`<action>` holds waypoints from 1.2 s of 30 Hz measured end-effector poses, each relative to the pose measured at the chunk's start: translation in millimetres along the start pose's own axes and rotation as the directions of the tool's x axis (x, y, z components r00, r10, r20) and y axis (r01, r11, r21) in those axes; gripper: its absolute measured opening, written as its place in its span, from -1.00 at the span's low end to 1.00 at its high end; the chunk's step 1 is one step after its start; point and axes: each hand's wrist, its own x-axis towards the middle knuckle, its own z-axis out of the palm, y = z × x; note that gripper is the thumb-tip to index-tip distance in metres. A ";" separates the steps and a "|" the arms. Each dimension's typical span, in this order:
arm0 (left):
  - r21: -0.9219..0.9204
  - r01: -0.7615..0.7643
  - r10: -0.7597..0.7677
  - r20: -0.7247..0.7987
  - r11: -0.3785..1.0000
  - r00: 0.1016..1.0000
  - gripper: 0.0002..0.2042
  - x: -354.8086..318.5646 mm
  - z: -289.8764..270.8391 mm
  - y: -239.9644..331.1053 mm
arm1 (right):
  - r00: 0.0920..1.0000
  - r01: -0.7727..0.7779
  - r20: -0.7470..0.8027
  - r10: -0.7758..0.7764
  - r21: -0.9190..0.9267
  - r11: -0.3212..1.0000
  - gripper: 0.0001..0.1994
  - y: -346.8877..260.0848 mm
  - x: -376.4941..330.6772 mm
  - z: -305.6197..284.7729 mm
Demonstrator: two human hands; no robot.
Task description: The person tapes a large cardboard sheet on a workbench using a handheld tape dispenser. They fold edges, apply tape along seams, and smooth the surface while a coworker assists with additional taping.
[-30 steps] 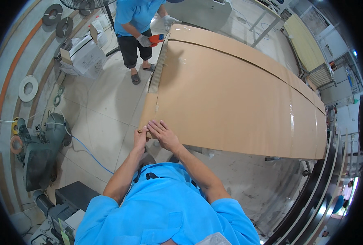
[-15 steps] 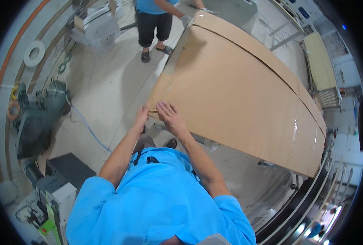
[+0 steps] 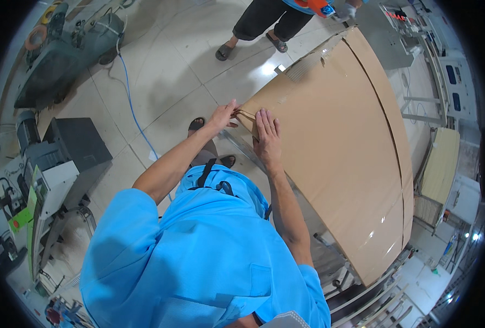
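Note:
A large sheet of brown cardboard [image 3: 335, 147] covers a long flat piece on a wheeled stand, with its nearest left corner folded. At that corner my left hand [image 3: 222, 117] pinches the folded cardboard edge between thumb and fingers. My right hand [image 3: 268, 139] lies flat on the top just beside the fold, fingers stretched out and pressing down. Clear tape shows along the torn far end of the cardboard. Past that end stands a co-worker in dark shorts [image 3: 264, 19], with a gloved hand [image 3: 345, 12] near an orange and blue handheld thing [image 3: 321, 7].
On the left stand a dark grey box-shaped machine [image 3: 81, 145] and a green-grey machine [image 3: 51, 68]. A blue hose [image 3: 130, 104] runs across the tiled floor. To the right, a rack holds a pale yellow panel [image 3: 441, 164]. Metal rails [image 3: 384, 306] lie at the lower right.
The view has swung round, so the cardboard sits further right. My hands remain at the folded corner. The co-worker's gloved hand has left the cardboard's far end, and the orange and blue thing has appeared.

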 end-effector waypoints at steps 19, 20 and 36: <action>0.134 -0.134 0.182 -0.467 0.982 0.865 -0.54 -31.4 -16.4 -36.0 | 0.999 0.019 -0.028 -0.018 0.017 1.000 -0.17 1.0 1.4 0.8; 0.137 -0.146 0.193 -0.455 0.980 0.869 -0.56 -33.8 -16.8 -40.4 | 1.000 0.017 -0.022 -0.017 0.014 1.000 -0.16 0.8 1.6 0.2; 0.519 -0.369 0.608 -0.429 0.771 0.668 -0.77 -64.1 16.8 -24.4 | 0.998 0.048 -0.051 -0.047 0.008 0.999 -0.14 2.5 1.0 6.9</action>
